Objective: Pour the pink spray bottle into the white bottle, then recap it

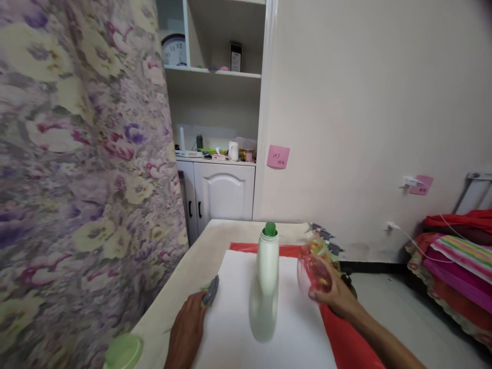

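Right hand (pixel 338 294): grip wrapped around a clear reddish plastic bottle (pixel 313 271), raised above the worktop (pixel 192 266). Left hand (pixel 188 328): grip pinching a grey cloth (pixel 211 290) beside a tall, smooth white bottle (pixel 265 287).

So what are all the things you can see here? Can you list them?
tall bottle: one, pale green-white with a green cap, upright on the white sheet
white sheet: one, on the table
red cloth: one, under the sheet
table: one, beige
grey tool: one, at the sheet's left edge
green lid: one, near table corner
small bottle: one, clear pinkish-red, blurred
curtain: one, floral, left
clock: one, on the shelf
cupboard: one, white, with small jars on top
pink note: one, on the wall
bedding: striped, red, right
left hand: on the grey tool
right hand: holds the small bottle
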